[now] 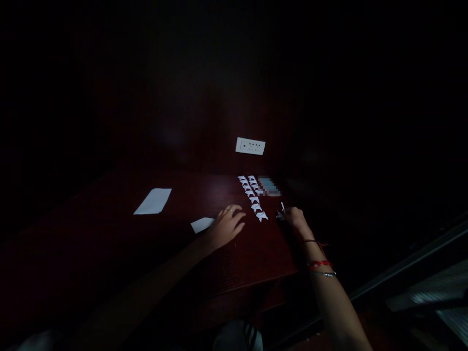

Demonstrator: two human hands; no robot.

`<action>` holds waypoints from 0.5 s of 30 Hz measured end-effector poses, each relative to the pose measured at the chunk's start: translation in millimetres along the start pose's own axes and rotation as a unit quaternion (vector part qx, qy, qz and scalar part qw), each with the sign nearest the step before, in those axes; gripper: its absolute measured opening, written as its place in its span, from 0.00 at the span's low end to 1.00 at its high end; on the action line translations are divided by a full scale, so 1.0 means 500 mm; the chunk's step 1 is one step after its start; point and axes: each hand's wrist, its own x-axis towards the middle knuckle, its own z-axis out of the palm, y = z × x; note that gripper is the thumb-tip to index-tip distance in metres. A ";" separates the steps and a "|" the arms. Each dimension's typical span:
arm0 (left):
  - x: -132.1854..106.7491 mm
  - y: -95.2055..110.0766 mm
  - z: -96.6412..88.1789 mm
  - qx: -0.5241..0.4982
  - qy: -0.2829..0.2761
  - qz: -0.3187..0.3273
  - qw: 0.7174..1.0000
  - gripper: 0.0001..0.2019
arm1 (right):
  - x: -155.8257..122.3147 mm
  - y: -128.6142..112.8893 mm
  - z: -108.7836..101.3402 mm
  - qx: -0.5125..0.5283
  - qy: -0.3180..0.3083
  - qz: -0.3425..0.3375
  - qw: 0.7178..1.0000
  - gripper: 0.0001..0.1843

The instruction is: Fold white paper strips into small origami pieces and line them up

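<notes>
Folded paper pieces (254, 200) right of centre on table (237, 265), likely light, easily creased, pinch by edges; left hand (227, 226) loosely spread, right hand (295, 217) curled beside white slip (282, 206), hold unclear.

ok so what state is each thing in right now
Left hand, open, fingers spread
Right hand, curled at a slim white item, grip unclear
Notched paper pieces, laid in two rows
Smaller paper, partly hidden by left hand
Larger paper, lying flat
Socket plate, nothing plugged in
Pixelated item, unreadable
</notes>
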 end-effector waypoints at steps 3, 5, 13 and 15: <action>0.028 0.039 0.033 -0.028 0.000 0.007 1.000 0.11 | -0.007 0.013 -0.002 -0.001 0.027 0.000 1.000 0.08; 0.034 0.044 0.045 -0.029 -0.002 0.002 1.000 0.11 | -0.013 0.016 -0.002 -0.001 0.050 -0.001 0.999 0.10; -0.026 -0.109 -0.036 -0.037 -0.048 -0.038 0.997 0.12 | -0.066 -0.156 0.053 0.117 0.073 -0.250 0.958 0.11; -0.054 -0.156 -0.075 -0.063 -0.083 -0.046 0.994 0.13 | -0.081 -0.227 0.079 0.121 -0.005 -0.352 0.928 0.11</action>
